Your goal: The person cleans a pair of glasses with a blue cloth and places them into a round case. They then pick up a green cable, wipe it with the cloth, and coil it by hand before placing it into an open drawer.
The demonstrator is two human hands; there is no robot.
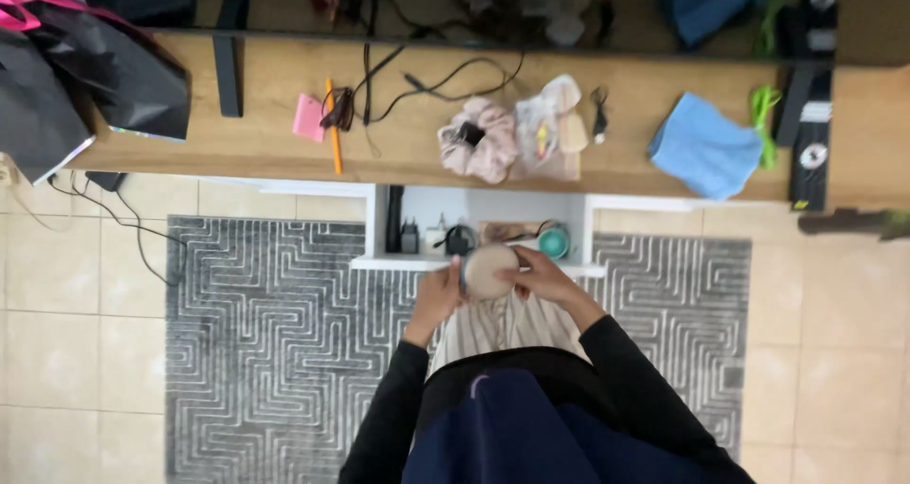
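Both hands grip a round beige container with a dark rim (488,272): the left hand (442,292) and the right hand (538,273) hold it just above the open white drawer (474,239) of the wooden table (398,143). It is already out of the drawer; whether it is open or closed I cannot tell.

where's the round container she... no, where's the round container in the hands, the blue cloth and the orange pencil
round container (489,272), head view, on its pale flat face
blue cloth (703,146), head view, middle of the fabric
orange pencil (333,135), head view, mid-shaft

Soft, even daylight is filling my view; everything is looking slightly blurred, with edges bending outward a little.
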